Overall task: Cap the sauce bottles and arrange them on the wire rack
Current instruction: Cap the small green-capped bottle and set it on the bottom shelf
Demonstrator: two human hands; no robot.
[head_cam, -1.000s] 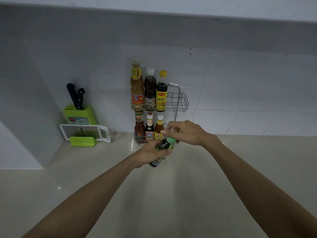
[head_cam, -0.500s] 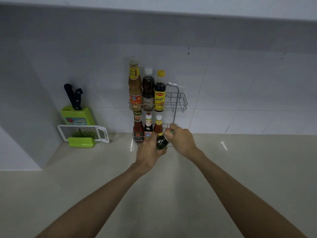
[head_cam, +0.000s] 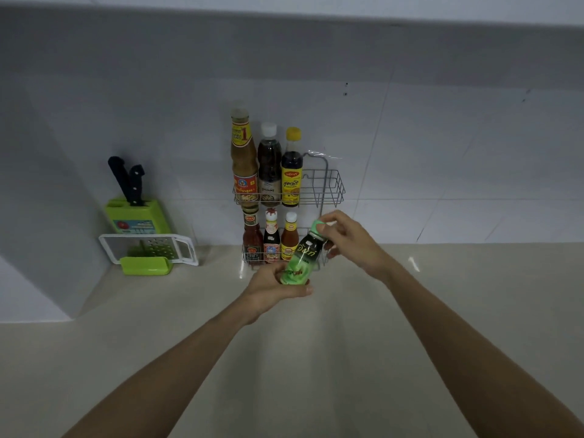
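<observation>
We stand at the pale bench (head_cam: 316, 358), with the wire rack (head_cam: 328, 188) against the tiled wall: three tall bottles fill the left of its upper tier, three small ones the left of its lower tier, and the right end of each tier looks free. To the left sit a green knife block (head_cam: 136, 214) and a grater (head_cam: 148, 248), well clear of the work.

In front of the rack's lower tier we hold the green-labelled bottle (head_cam: 298, 263), tilted with its neck up and to the right. To finish the capping well, we judge it best to keep the base steady, turn the cap until it seats squarely, then stand the bottle upright in a free space.

Our left hand (head_cam: 275, 287) has its fingers curled closed around the bottle's base. Our right hand (head_cam: 350, 241) has its fingertips pinched on the pale green cap (head_cam: 317, 226), the other fingers loosely spread.
</observation>
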